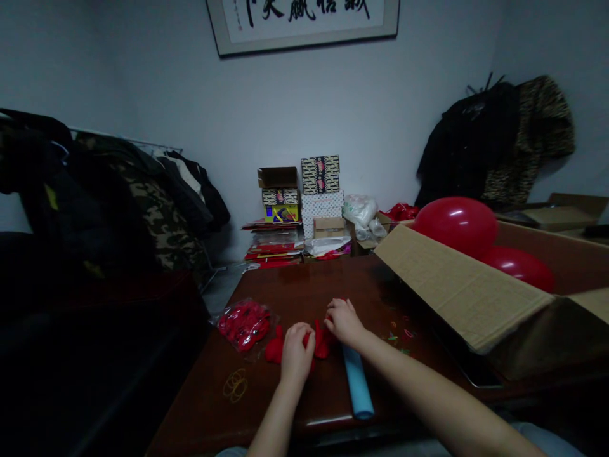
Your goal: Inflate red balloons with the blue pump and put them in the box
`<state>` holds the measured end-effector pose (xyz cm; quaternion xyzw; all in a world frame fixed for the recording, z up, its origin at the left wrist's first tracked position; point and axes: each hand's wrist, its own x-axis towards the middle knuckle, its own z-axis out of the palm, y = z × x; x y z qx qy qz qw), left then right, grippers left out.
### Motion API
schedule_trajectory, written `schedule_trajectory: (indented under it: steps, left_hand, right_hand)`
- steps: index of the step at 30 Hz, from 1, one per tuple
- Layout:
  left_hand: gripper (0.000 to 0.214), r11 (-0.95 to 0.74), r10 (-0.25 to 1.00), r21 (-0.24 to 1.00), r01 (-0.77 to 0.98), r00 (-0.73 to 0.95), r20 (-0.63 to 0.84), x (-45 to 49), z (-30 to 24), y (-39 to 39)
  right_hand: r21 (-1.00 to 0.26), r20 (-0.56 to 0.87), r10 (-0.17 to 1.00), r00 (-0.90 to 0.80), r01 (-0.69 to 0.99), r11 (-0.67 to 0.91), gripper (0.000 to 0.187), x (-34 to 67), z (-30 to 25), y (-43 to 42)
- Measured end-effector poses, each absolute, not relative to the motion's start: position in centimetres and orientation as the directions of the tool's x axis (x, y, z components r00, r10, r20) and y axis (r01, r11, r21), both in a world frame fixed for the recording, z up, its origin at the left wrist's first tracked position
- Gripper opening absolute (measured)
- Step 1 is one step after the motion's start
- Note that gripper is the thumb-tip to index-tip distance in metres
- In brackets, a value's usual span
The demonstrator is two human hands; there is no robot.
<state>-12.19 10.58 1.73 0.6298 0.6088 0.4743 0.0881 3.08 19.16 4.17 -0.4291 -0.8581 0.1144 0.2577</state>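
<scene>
Over a small pile of limp red balloons (321,348) on the brown table, my left hand (295,352) is closed, with red rubber showing between its thumb and fingers. My right hand (345,322) is just beyond it with bent fingers at the pile's right side; whatever lies under the fingertips is hidden. Below the right hand and wrist lies a light-blue tube (358,387), its far end covered. Left of the pile is a clear plastic bag (245,325) filled with red balloons. Several yellow rubber bands (235,385) lie nearer the table's left edge.
An open cardboard box (466,289) with inflated red balloons (455,225) stands on the right, above a dark flat device (476,374). Small coloured bits (394,336) lie beside it. Stacked boxes (321,197) stand beyond the table; a dark seat (95,362) is at left.
</scene>
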Motion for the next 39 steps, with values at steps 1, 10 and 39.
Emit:
schedule_trajectory:
  steps: [1,10,39]
  left_hand:
    - [0.019,-0.242,0.884,0.767,0.593,-0.191,0.427,-11.6,1.6,10.6]
    - [0.017,0.193,0.882,0.612,-0.767,-0.139,-0.451,-7.9,-1.0,11.0]
    - [0.01,-0.108,0.838,0.475,-0.873,-0.337,-0.429,-12.6,-1.2,14.9]
  right_hand:
    - [-0.399,0.364,0.776,-0.515,0.667,0.629,0.012,2.9,4.8,19.2]
    - [-0.298,0.403,0.59,-0.7,0.509,0.808,0.017,3.0,4.3,15.0]
    - [-0.281,0.313,0.87,-0.382,0.838,0.469,0.048,6.5,-1.7,12.6]
